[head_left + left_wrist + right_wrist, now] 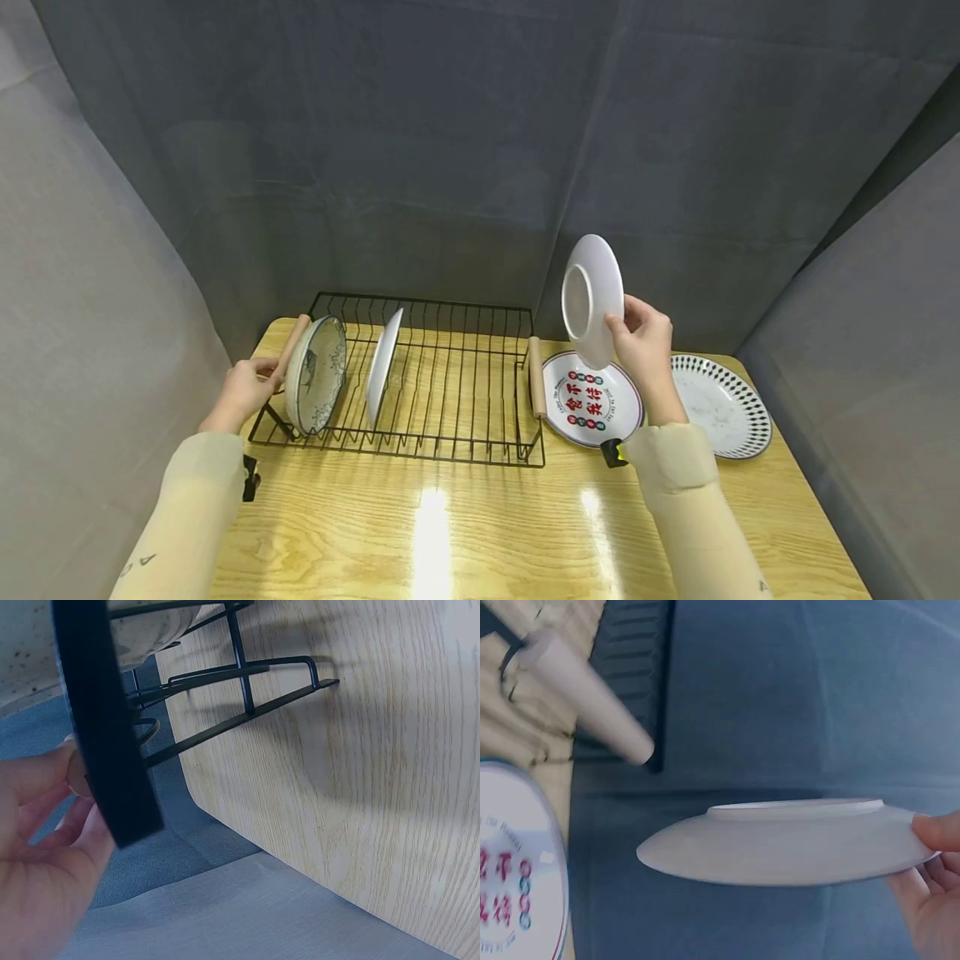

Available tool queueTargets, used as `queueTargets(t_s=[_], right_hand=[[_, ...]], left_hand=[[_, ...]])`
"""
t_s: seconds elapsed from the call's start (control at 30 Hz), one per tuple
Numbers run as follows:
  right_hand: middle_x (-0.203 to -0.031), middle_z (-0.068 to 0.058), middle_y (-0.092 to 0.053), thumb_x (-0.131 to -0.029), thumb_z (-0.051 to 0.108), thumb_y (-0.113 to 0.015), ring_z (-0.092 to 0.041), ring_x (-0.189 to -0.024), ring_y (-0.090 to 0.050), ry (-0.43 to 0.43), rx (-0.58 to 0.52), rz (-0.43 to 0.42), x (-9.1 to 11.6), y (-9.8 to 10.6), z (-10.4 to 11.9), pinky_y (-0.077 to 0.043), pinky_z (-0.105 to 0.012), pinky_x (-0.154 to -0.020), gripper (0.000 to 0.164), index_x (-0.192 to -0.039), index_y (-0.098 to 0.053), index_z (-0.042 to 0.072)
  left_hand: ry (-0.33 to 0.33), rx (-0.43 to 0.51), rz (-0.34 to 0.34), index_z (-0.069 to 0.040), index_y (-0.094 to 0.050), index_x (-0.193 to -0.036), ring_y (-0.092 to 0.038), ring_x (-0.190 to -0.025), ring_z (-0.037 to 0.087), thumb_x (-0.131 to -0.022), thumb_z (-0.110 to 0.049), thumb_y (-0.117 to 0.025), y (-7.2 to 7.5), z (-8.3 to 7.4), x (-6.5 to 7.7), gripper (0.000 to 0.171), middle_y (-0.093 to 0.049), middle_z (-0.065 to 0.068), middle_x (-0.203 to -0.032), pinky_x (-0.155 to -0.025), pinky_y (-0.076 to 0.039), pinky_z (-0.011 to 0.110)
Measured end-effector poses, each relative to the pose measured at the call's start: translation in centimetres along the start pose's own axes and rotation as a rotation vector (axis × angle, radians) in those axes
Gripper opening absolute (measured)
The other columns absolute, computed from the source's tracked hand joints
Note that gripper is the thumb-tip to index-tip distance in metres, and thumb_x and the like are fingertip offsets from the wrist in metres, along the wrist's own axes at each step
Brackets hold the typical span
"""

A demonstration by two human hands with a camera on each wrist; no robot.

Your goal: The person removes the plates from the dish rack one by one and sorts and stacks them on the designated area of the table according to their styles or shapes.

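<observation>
Raised above the table's right side, a white plate [603, 287] stands nearly on edge, its underside ring facing left. My right hand [647, 346] pinches its rim, thumb on the underside; the right wrist view shows the same plate [795, 844] nearly edge-on. My left hand [243, 387] grips the left wooden handle [292, 350] of a black wire dish rack [457, 442]. In the left wrist view the fingers [52, 769] curl round the handle's end. A patterned bowl [318, 375] leans at the rack's left end, and another white plate [384, 367] stands beside it.
Right of the rack, a plate with red characters [592, 404] lies on the wooden table [337, 525]. Farther right lies an oval dish with a dark-patterned rim [720, 408]. The rack's right wooden handle [537, 377] rises near the red-lettered plate. Grey curtains [420, 167] enclose the table.
</observation>
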State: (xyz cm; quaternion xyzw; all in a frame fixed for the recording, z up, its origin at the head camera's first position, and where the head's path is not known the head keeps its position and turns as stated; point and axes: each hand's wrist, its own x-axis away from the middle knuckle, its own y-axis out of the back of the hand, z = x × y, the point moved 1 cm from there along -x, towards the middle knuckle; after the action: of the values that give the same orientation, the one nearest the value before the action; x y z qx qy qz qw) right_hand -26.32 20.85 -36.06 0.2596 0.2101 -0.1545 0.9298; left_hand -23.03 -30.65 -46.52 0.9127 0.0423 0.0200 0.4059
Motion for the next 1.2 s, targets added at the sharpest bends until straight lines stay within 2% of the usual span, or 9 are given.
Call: queueTargets(t_s=[0.1,0.2,0.3,0.5,0.67,0.8,0.93,1.03,1.2], right_hand=[[-0.091,-0.026,-0.066,-0.082,-0.005,-0.058,-0.025,-0.074,-0.064,0.034,0.094,-0.008,0.2,0.0,-1.0,-0.052,-0.028,-0.067,0.024,-0.105,-0.063,-0.010],[-0.092,-0.029,-0.064,-0.082,-0.006,-0.057,-0.037,-0.079,-0.064,0.074,0.166,-0.008,0.5,-0.1,-2.1,-0.052,-0.045,-0.070,0.024,-0.105,-0.062,-0.012],[-0.092,-0.029,-0.064,-0.081,-0.008,-0.056,-0.040,-0.080,-0.063,0.112,0.236,-0.002,0.9,-0.2,-3.2,-0.051,-0.049,-0.069,0.023,-0.103,-0.062,-0.013],[-0.094,-0.026,-0.064,-0.075,-0.012,-0.057,-0.042,-0.083,-0.062,0.219,0.385,0.028,1.9,-0.3,-5.3,-0.048,-0.052,-0.071,0.028,-0.102,-0.063,-0.009],[-0.089,-0.023,-0.065,-0.072,-0.014,-0.057,-0.040,-0.075,-0.063,0.314,0.481,0.061,2.8,-0.4,-7.0,-0.048,-0.051,-0.064,0.031,-0.101,-0.063,-0.008],[-0.089,-0.022,-0.065,-0.070,-0.013,-0.058,-0.038,-0.071,-0.063,0.357,0.551,0.112,3.6,-0.5,-8.2,-0.049,-0.049,-0.058,0.031,-0.100,-0.062,-0.007],[-0.092,-0.022,-0.065,-0.065,-0.012,-0.060,-0.035,-0.068,-0.062,0.381,0.594,0.153,4.5,-0.4,-9.4,-0.049,-0.046,-0.054,0.038,-0.103,-0.062,-0.007],[-0.088,-0.019,-0.065,-0.059,-0.013,-0.061,-0.030,-0.064,-0.061,0.417,0.612,0.176,5.1,-0.4,-10.2,-0.048,-0.041,-0.049,0.047,-0.105,-0.062,-0.006],[-0.078,-0.014,-0.062,-0.054,-0.016,-0.061,-0.024,-0.058,-0.057,0.507,0.620,0.169,5.8,-0.4,-11.4,-0.043,-0.033,-0.042,0.050,-0.103,-0.062,-0.006]], left_hand=[[0.006,0.002,0.002,0.015,-0.046,-0.125,-0.058,-0.093,0.042,-0.091,-0.002,-0.049,-0.1,0.1,0.0,0.038,-0.055,0.030,-0.107,-0.071,-0.050,0.044],[0.003,0.000,-0.003,0.015,-0.047,-0.124,-0.058,-0.093,0.042,-0.091,-0.003,-0.050,-0.1,0.2,0.0,0.038,-0.056,0.030,-0.107,-0.071,-0.050,0.045],[-0.001,-0.003,-0.009,0.014,-0.048,-0.124,-0.059,-0.093,0.043,-0.090,-0.003,-0.051,-0.2,0.2,-0.1,0.038,-0.056,0.030,-0.106,-0.071,-0.050,0.045],[-0.003,-0.003,-0.011,0.015,-0.047,-0.124,-0.058,-0.093,0.043,-0.090,-0.002,-0.050,-0.1,0.4,-0.2,0.038,-0.056,0.030,-0.106,-0.071,-0.050,0.044],[-0.009,-0.003,-0.014,0.015,-0.047,-0.123,-0.058,-0.092,0.043,-0.090,-0.002,-0.050,-0.1,0.4,-0.2,0.038,-0.056,0.031,-0.106,-0.072,-0.050,0.045],[-0.009,0.000,-0.012,0.015,-0.047,-0.124,-0.059,-0.092,0.043,-0.090,-0.002,-0.050,-0.1,0.5,-0.1,0.038,-0.056,0.031,-0.106,-0.072,-0.050,0.045],[-0.015,-0.003,-0.012,0.016,-0.047,-0.124,-0.059,-0.092,0.043,-0.090,-0.002,-0.049,-0.1,0.3,-0.1,0.038,-0.056,0.031,-0.106,-0.071,-0.050,0.045],[-0.023,-0.004,-0.015,0.016,-0.047,-0.123,-0.059,-0.092,0.043,-0.090,-0.002,-0.050,-0.1,0.2,-0.1,0.038,-0.056,0.031,-0.105,-0.070,-0.050,0.045],[-0.028,-0.005,-0.023,0.016,-0.048,-0.122,-0.059,-0.092,0.043,-0.089,-0.001,-0.052,0.0,0.1,0.0,0.037,-0.057,0.031,-0.104,-0.070,-0.050,0.044]])
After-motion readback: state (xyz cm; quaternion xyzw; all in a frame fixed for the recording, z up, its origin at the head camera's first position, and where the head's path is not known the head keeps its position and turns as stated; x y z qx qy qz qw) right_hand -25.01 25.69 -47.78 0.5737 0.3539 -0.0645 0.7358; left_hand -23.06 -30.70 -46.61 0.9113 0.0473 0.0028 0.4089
